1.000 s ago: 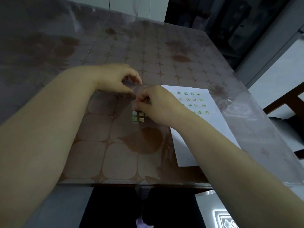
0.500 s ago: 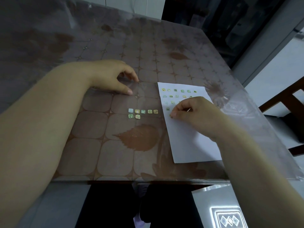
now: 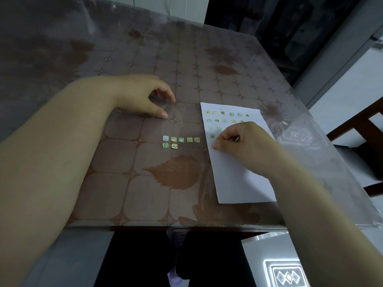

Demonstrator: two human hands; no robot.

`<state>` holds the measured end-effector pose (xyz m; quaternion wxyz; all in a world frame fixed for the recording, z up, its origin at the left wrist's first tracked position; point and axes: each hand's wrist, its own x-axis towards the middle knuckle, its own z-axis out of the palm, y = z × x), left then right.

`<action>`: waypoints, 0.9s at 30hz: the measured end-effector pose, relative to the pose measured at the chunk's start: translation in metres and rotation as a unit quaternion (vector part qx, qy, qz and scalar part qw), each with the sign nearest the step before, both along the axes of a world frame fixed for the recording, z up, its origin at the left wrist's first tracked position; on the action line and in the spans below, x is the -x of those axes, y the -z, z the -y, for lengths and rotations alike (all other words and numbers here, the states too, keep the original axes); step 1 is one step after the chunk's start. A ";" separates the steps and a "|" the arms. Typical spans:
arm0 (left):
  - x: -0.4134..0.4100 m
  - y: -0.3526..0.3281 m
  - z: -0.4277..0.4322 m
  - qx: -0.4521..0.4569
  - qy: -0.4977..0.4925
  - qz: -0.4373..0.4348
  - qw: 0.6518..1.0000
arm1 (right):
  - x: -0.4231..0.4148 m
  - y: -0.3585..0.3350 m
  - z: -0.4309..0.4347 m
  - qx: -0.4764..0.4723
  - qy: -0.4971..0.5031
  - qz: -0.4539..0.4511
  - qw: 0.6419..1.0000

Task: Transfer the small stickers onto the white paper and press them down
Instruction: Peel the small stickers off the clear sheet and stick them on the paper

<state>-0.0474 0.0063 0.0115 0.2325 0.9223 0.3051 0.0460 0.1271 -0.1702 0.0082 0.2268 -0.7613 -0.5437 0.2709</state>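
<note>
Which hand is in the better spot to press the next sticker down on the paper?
Right. The right hand is over the white paper, its fingers pinched at a small sticker there. The left hand is off the paper, holding the clear sheet.

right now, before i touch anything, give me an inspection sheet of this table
surface: table under a clear cover, with a brown leaf-pattern cloth beneath
paper: lies flat at right; rows of stickers on its far part, near part bare
loose stickers: seven in two rows on a clear sheet, left of the paper
clutter: nothing seen
left hand: pinches the clear sheet's far edge
right hand: fingers curled, thumb tip on a sticker on the paper; also a thin shiny thing in the fingers, cannot tell what
cables: nothing seen
surroundings: wooden chair at right; patterned floor tile below
</note>
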 end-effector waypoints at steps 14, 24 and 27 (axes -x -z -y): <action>-0.001 0.000 0.001 -0.014 0.008 -0.005 1.000 | -0.005 -0.001 -0.009 0.011 -0.021 0.061 0.998; 0.000 0.000 0.000 -0.020 0.005 -0.003 1.000 | -0.001 -0.008 -0.022 -0.027 -0.020 0.048 0.998; 0.000 0.000 0.000 -0.020 0.005 0.000 1.000 | 0.010 -0.004 -0.026 -0.068 -0.028 0.057 0.996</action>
